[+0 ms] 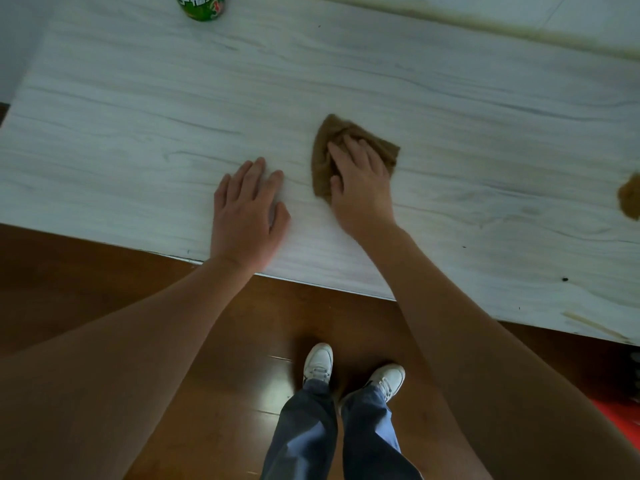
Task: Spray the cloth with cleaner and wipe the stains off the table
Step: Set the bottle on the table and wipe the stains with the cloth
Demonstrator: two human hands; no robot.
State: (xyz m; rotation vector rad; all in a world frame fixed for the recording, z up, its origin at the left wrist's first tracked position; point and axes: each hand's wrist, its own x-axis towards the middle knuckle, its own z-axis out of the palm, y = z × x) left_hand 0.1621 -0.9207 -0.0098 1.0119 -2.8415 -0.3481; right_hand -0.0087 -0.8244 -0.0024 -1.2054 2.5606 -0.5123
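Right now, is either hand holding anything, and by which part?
Neither grips. The right hand presses flat on the brown cloth, over its near half; the left hand rests on the table.

A crumpled brown cloth (320, 164) lies on the white wood-grain table (138, 116), near its front edge.

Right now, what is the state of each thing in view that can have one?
table: dark specks near its right front edge.
left hand: flat on the table, holding nothing.
cloth: bunched on the table, pressed under the right hand.
right hand: fingers straight, pressing the cloth.
green bottle: at the far edge, mostly out of frame, untouched.
brown patch: cut by the right edge; cloth or stain, cannot tell.
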